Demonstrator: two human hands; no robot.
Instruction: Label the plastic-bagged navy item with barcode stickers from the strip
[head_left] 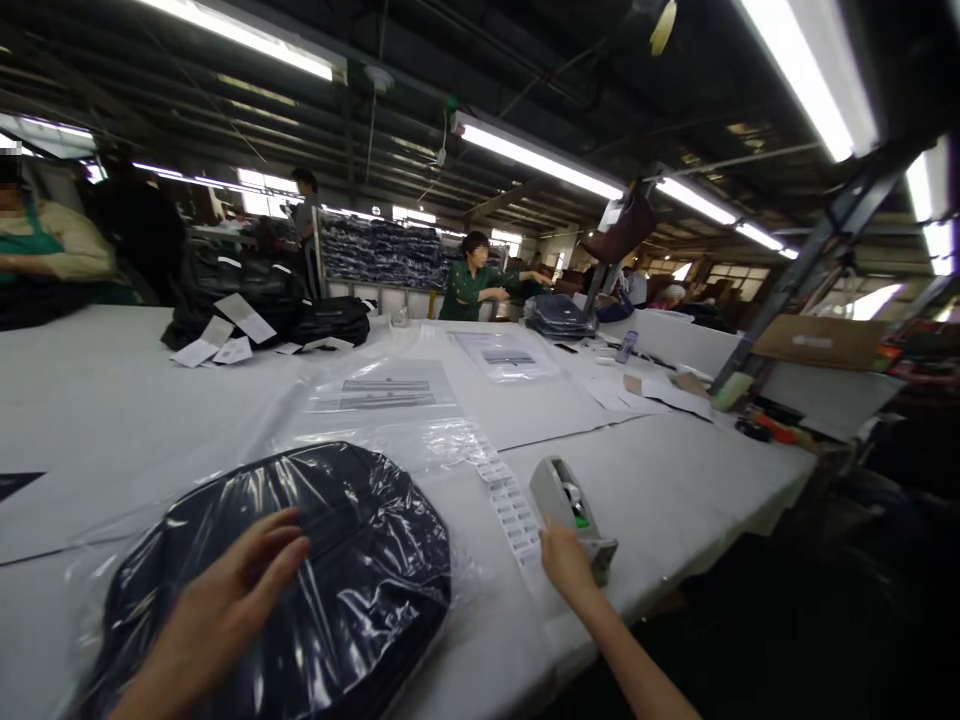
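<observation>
A dark, folded item in a clear plastic bag [360, 560] lies on the table in front of me. My left hand [232, 590] is over its near left part, thumb and fingers apart, holding nothing; I cannot tell whether it touches the plastic. Beside the bag, my right hand [564, 562] has its fingers curled together at the near left side of a grey tape dispenser [553, 485]. What those fingers hold, if anything, is hidden. A strip of printed white labels [514, 515] runs along the table just left of that hand.
Flat clear bags [397, 390] lie beyond the bundle on the white table [652, 480]. Dark stacked goods with paper tags [247, 318] stand at the far left. Across the table a person in green [469, 285] works near another bagged stack [556, 315]. A slanted metal post [810, 270] rises at right.
</observation>
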